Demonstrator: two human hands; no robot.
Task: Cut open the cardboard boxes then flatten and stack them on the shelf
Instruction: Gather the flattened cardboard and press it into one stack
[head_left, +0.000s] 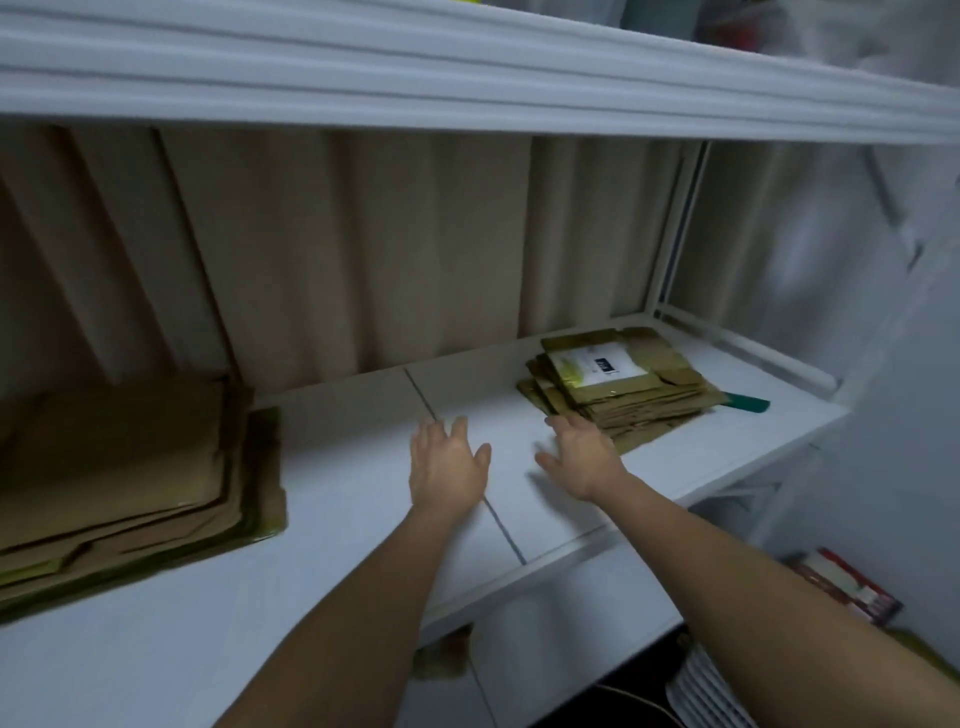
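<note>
Two flattened stacks (618, 397), lying flat, shelf (363, 467)

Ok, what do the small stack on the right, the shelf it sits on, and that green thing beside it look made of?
Small brown flattened-box stack: matte corrugated cardboard, judging by folds and layered edges. White shelf: smooth, painted metal or laminate; unclear. Green flat object: probably plastic, too blurred to confirm.

**Matt cardboard on a smooth white shelf**

The shelf (363, 467) is showing a smooth, white, faintly sheened surface. The small stack of flattened boxes (623, 400) at far right is looking like matt brown cardboard, topped by a glossy white paper label (597, 369). The larger cardboard stack (130, 478) at left is appearing dull and slightly creased.
</note>
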